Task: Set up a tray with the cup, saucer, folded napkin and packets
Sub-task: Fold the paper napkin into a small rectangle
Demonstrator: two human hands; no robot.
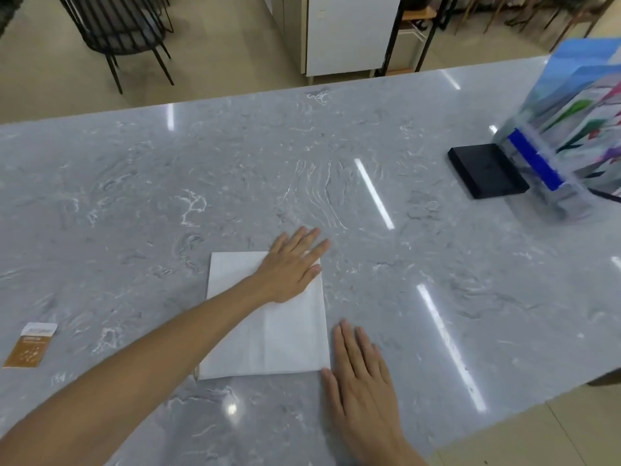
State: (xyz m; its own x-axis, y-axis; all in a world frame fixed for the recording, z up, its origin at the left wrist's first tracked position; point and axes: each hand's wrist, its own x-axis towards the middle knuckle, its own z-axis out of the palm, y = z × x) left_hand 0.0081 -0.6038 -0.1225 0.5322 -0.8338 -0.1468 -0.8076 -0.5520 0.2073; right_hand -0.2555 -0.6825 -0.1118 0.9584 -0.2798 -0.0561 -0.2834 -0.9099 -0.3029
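Fingers straight, together | left hand flat on napkin | right hand flat beside it

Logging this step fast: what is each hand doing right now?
Left hand: open, fingers straight, pressing flat on the white napkin.
Right hand: open, flat on the counter beside the napkin's right edge, holding nothing.

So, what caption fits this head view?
Left hand flattens white napkin on marble counter; right hand rests beside it.
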